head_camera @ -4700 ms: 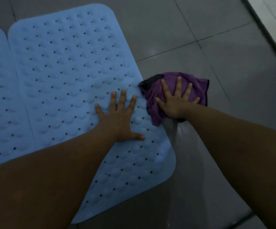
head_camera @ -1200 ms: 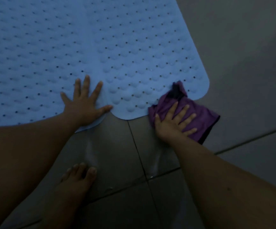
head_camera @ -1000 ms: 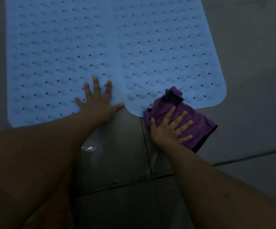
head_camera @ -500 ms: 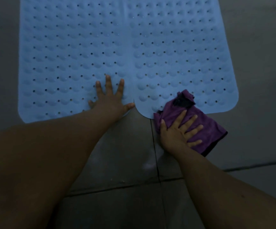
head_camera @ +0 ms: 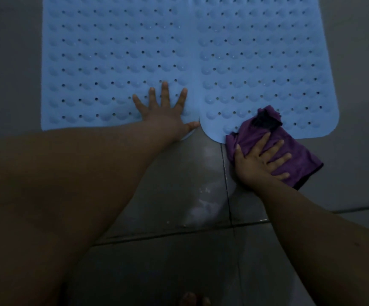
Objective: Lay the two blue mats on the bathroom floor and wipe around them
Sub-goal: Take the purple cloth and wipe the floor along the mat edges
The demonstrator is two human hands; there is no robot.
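Right hand (head_camera: pixel 260 161): fingers spread flat on purple cloth (head_camera: pixel 298 160), pressing it to floor (head_camera: pixel 157 257) at near edge of right mat (head_camera: pixel 267 62); likely placed for wiping along that border. Far corner of cloth lapped onto mat.
Left hand (head_camera: pixel 164 109): flat, fingers splayed on left mat (head_camera: pixel 101 51) near its inner corner, thumb at edge; probably bracing and pinning mat against shifting.
Toes (head_camera: pixel 193 300): lowest edge of view, well apart from mats.
Wet sheen on tiles between arms.
Mats: flat, side by side, inner edges meeting.
Open room: bare tile beyond right and left borders; near strip partly covered by arms.
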